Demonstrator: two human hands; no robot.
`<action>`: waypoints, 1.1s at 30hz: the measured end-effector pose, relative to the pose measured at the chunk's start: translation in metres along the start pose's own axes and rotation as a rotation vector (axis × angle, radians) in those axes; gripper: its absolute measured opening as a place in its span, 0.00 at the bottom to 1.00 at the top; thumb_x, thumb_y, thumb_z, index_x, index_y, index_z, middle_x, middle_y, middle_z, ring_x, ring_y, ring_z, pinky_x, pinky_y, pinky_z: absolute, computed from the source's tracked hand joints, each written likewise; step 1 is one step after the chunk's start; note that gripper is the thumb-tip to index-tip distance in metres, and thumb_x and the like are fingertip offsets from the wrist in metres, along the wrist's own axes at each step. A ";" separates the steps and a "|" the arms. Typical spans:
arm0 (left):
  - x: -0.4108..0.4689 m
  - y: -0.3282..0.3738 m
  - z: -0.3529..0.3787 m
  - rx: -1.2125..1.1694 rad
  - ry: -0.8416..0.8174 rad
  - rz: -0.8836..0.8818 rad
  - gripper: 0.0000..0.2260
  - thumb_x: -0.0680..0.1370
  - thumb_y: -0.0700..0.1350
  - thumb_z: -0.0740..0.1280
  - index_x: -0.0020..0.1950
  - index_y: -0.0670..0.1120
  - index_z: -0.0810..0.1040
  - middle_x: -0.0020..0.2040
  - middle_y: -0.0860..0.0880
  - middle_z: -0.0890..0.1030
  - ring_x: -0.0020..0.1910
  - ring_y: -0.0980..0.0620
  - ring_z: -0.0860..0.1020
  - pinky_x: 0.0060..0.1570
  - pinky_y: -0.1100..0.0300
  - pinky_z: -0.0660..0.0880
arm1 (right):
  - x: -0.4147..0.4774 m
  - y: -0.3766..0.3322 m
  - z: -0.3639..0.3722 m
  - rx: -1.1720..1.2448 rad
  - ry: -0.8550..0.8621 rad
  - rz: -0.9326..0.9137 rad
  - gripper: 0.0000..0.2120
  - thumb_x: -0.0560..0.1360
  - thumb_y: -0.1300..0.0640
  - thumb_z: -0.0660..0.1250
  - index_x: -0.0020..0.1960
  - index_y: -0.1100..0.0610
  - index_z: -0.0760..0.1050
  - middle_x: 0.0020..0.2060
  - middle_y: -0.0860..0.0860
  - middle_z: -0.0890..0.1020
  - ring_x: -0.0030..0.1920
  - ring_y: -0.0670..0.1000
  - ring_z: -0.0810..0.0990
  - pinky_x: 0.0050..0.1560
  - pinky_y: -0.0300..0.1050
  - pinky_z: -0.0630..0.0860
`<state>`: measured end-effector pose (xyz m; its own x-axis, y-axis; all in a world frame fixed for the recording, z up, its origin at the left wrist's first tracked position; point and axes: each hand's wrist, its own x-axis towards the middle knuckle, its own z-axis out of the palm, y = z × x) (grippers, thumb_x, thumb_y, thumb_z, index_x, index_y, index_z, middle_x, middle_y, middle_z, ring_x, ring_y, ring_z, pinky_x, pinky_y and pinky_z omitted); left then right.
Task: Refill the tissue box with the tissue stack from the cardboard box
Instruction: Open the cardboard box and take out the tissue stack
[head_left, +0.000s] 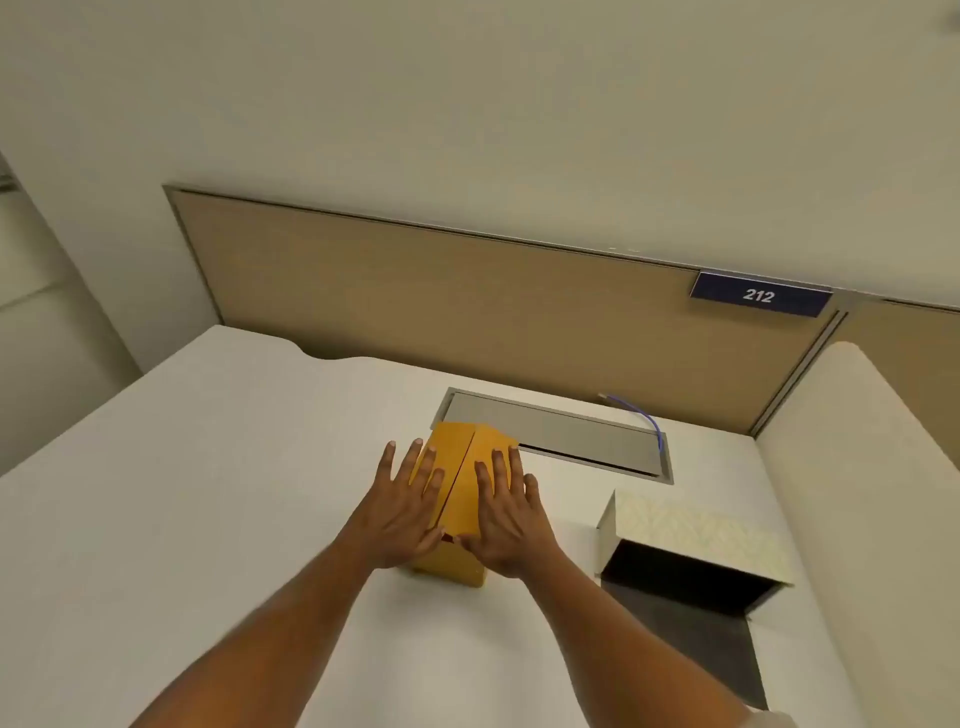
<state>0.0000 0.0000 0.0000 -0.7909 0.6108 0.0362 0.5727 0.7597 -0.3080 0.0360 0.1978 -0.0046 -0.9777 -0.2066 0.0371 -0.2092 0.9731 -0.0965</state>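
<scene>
Now, working from the left, we have our left hand (402, 512) laid flat on the left top flap of the cardboard box (457, 499), its fingers (415, 467) spread and straight, pressing on the flap but gripping nothing. The box stands upright on the white tabletop (208, 467), with the seam between its two flaps running from near to far. Our right hand (506, 519) lies on the right flap in the same way, open and flat, thumbs nearly meeting at the near end of the seam. The flaps look closed, so the tissue stack is hidden from us, presumably inside. Behind the box a grey cable hatch (561, 431) is set into the tabletop, a blue cable (647, 421) rising from its far right corner. Further right, well apart from the cardboard box, the tissue box (696, 540) lies with its dark open end facing us, apparently empty. We judge the step in hand to be opening the cardboard box; the next move calls for getting fingertips under the seam and parting the flaps outward.
</scene>
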 end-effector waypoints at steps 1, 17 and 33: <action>0.002 0.001 0.004 0.000 -0.020 -0.013 0.35 0.76 0.66 0.51 0.72 0.40 0.68 0.73 0.34 0.65 0.74 0.31 0.59 0.68 0.29 0.55 | 0.001 -0.001 0.006 0.006 -0.015 -0.031 0.48 0.71 0.27 0.51 0.78 0.58 0.43 0.77 0.61 0.42 0.75 0.63 0.34 0.73 0.63 0.45; -0.003 -0.026 0.023 -0.190 -0.040 0.009 0.25 0.83 0.48 0.45 0.58 0.42 0.81 0.61 0.41 0.81 0.64 0.38 0.76 0.62 0.34 0.70 | -0.005 -0.001 0.043 0.298 0.139 -0.030 0.29 0.76 0.40 0.60 0.71 0.55 0.63 0.72 0.54 0.66 0.76 0.59 0.54 0.71 0.59 0.62; -0.028 -0.049 0.065 -0.380 0.161 -0.482 0.20 0.76 0.43 0.51 0.54 0.36 0.80 0.56 0.35 0.81 0.64 0.29 0.72 0.57 0.35 0.72 | -0.052 0.004 0.062 0.585 0.518 0.546 0.36 0.67 0.54 0.76 0.68 0.60 0.61 0.68 0.64 0.68 0.68 0.64 0.67 0.65 0.64 0.64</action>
<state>-0.0194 -0.0688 -0.0482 -0.9536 0.1838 0.2384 0.2203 0.9659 0.1363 0.0846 0.2061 -0.0683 -0.8432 0.4693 0.2622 0.1620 0.6870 -0.7084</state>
